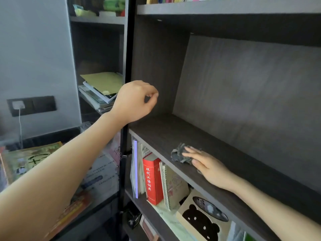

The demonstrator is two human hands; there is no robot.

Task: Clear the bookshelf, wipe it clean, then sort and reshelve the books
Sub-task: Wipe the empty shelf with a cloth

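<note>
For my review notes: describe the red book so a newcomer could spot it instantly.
Find the bare dark shelf where the right hand presses a grey cloth. Directly below, near the left end, the red book stands among paler books. It alone is thick and red, with pale characters down its spine.

Crumpled grey cloth (pixel 180 154) on bare shelf (pixel 225 153)

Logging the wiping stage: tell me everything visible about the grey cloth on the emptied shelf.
The cloth is small, dark grey and crumpled, seemingly thin soft fabric. It lies near the front edge of the bare dark wooden shelf. The right hand presses flat on it with straight fingers, covering its right part; its ragged left part sticks out beyond the fingertips.
</note>
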